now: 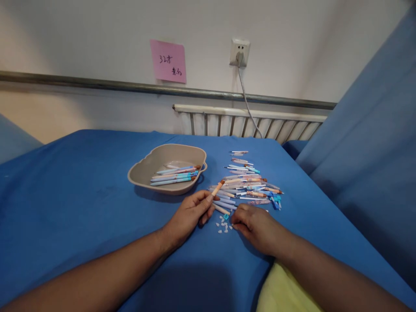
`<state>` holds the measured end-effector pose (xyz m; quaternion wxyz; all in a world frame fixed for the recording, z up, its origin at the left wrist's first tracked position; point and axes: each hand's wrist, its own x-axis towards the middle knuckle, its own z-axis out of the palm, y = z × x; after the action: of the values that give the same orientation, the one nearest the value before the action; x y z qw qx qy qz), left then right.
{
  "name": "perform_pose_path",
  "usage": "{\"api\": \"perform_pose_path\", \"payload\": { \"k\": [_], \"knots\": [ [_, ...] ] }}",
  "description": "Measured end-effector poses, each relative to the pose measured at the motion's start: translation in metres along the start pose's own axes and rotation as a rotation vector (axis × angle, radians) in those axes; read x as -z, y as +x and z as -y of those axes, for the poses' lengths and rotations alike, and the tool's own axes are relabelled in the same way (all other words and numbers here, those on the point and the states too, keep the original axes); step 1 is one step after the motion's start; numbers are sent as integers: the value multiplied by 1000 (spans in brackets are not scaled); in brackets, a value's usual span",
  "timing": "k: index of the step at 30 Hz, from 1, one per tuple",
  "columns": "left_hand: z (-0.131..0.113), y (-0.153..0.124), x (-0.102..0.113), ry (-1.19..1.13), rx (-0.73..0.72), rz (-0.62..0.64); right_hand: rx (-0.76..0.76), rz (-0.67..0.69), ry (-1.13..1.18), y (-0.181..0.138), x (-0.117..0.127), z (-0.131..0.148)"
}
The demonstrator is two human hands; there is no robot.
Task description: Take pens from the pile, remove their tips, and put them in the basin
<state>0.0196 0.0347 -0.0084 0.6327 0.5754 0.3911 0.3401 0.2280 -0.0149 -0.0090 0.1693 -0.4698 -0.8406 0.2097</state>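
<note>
Centrally, just below frame middle: left hand (190, 212) pinches orange pen (217, 189) at lower end, fingers closed round it; long axis slants up-right toward pen pile (247, 184). Right hand (256, 223) rests curled at pile's lower edge, fingertips by small white bits (223, 226); grip cannot be told. Beige tray (143, 171) with pens lies upper left, nearer left hand.

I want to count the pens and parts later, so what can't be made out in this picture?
- Head view: the pile of pens overlaps, too small to count.
- The small white pieces are too tiny to identify.
- The right hand is knuckles-up, so its grip is hidden.
- The pink note has unreadable writing.
- The tray wall hides part of its pens.
</note>
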Motion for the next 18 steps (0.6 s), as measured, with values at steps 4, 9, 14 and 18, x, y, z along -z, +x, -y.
{"api": "perform_pose_path", "payload": {
  "k": [4,9,14,18],
  "knots": [
    [1,0,0,18,6,12,13,2,-24,0,0,0],
    [-1,-1,0,29,18,5,24,4,-45,0,1,0],
    [-1,-1,0,29,20,7,17,4,-86,0,1,1],
    [-1,-1,0,36,17,6,6,-3,-114,0,2,1]
  ]
}}
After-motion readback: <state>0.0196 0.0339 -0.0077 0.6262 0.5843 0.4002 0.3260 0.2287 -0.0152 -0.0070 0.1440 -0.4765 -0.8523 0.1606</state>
